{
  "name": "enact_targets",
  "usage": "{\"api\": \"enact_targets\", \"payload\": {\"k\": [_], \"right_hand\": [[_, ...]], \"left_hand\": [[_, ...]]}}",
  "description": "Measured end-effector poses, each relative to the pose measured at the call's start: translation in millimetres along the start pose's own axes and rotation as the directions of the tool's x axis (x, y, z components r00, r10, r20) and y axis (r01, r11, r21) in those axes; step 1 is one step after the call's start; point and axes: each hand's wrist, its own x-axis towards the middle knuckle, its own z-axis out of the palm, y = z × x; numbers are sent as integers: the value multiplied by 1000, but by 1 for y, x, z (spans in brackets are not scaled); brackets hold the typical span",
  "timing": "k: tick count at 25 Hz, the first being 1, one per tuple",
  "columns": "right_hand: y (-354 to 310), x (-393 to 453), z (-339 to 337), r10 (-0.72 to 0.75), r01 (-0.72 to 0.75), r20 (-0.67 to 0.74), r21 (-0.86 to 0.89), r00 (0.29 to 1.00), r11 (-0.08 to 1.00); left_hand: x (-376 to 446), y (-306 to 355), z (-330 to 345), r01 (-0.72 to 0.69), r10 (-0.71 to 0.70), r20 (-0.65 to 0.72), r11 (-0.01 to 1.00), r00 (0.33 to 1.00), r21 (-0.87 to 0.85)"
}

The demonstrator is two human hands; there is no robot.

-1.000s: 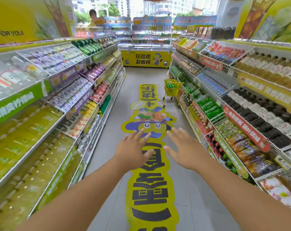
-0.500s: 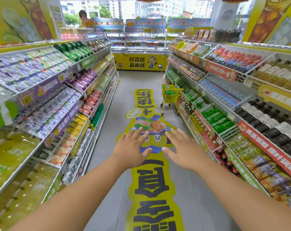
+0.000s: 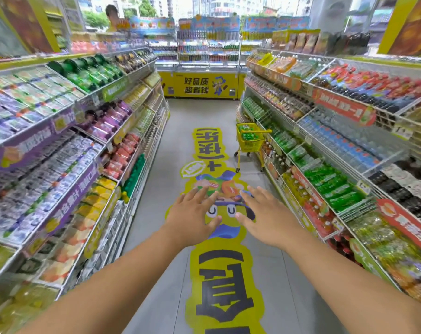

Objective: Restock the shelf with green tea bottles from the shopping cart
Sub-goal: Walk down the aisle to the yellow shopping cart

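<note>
- The green bottles lay in the yellow cart, right of centre in the frame, parked against the right-hand shelf.
- Both hands hung well short of the cart, at lower centre, over the floor sticker.
- Left hand: palm down, fingers spread, holding nothing.
- Right hand: likewise flat, fingers spread, empty.
- More green bottles stood on the right shelf's middle rows.
- The left shelf carried blurred drink packs.

The person walks down the aisle, so the yellow shopping cart at 1 o'clock looks bigger and nearer now. The side shelves slide past. Both hands sit higher, over the cartoon floor sticker.
</note>
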Motion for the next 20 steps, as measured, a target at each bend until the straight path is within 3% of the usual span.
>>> {"api": "enact_targets", "payload": {"k": [10,20], "right_hand": [[92,215,1,-76,74,-47,-33,996,997],[125,421,27,-64,64,-36,-21,997,998]], "left_hand": [[209,-59,36,53,-50,-51,998,997,45],[391,-154,87,-13,14,-26,1000,1000,22]]}}
